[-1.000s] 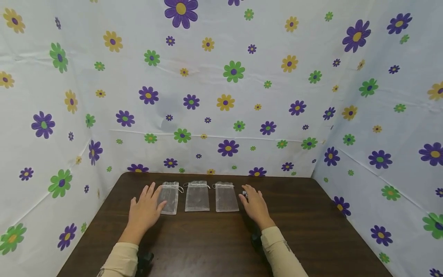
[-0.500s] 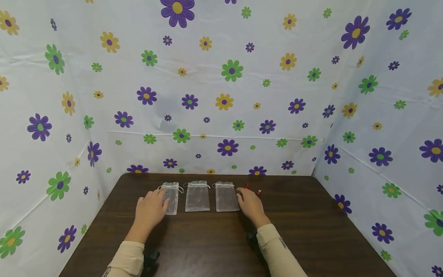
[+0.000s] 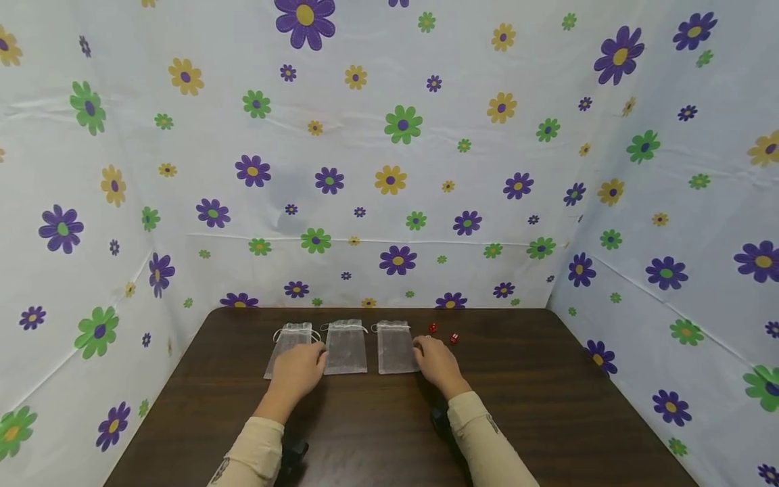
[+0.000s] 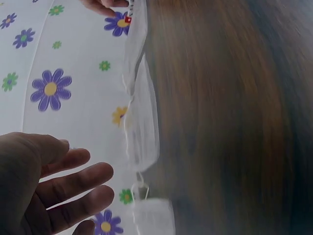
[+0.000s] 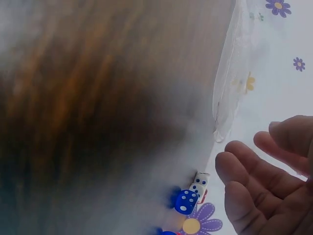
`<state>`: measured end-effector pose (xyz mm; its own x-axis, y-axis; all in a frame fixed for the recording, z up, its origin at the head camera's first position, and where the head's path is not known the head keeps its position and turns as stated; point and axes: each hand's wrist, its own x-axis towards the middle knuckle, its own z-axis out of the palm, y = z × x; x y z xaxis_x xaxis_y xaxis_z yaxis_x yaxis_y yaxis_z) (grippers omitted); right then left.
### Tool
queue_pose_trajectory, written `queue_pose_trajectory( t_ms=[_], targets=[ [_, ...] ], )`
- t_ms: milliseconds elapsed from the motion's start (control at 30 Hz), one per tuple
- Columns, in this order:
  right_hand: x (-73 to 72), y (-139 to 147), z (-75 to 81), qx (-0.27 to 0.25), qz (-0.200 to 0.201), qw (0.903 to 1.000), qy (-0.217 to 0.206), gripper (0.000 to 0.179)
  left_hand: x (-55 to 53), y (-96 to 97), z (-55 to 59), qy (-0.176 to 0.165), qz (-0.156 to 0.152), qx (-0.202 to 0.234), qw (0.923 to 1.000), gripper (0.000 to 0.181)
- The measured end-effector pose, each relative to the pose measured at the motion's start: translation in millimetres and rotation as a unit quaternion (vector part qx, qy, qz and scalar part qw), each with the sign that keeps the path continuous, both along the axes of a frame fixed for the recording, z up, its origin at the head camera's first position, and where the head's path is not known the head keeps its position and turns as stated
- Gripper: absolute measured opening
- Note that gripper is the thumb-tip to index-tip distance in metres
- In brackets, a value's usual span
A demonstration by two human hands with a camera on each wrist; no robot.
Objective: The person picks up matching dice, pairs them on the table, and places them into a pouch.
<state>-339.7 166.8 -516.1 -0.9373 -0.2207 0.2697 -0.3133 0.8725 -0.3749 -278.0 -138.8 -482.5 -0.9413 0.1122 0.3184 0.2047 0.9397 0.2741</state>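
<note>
Three sheer white drawstring pouches lie flat in a row: the left pouch (image 3: 285,341), the middle pouch (image 3: 345,348) and the right pouch (image 3: 395,348). My left hand (image 3: 298,373) is over the lower right part of the left pouch, reaching toward the middle one. Its fingers (image 4: 80,183) are loosely bent with nothing between them in the left wrist view. Beside the right pouch's right edge is my right hand (image 3: 439,365), fingers relaxed and holding nothing. Just beyond it lie two red dice (image 3: 454,338). The right wrist view shows a blue die (image 5: 186,201) beside white dice (image 5: 199,183).
The dark wooden table (image 3: 365,433) carries the pouches near its back edge. A white flowered cloth (image 3: 389,135) hangs behind and at both sides. Another blue die (image 5: 168,233) is cut off at the bottom of the right wrist view.
My left hand has moved right across the left pouch, uncovering its left side. My right hand has shifted slightly left and nearer, uncovering the red dice.
</note>
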Motion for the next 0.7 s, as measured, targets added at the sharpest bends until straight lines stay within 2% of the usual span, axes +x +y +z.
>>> queue_pose_trajectory(
  t_ms=[200,400,700],
  targets=[
    [0.1,3.0,0.2,0.007,0.001,0.9994,-0.034,0.019,-6.3,22.5,-8.1,-0.007,-0.029,0.047,0.9984,0.010],
    [-3.6,5.4,0.8,0.026,0.002,0.9977,-0.062,0.021,-11.9,39.5,-8.2,-0.043,-0.047,0.113,0.9916,0.013],
    [-10.5,3.6,5.3,0.040,0.006,0.9950,-0.091,0.035,-26.2,60.8,-12.6,-0.077,-0.038,0.122,0.9888,0.010]
  ],
)
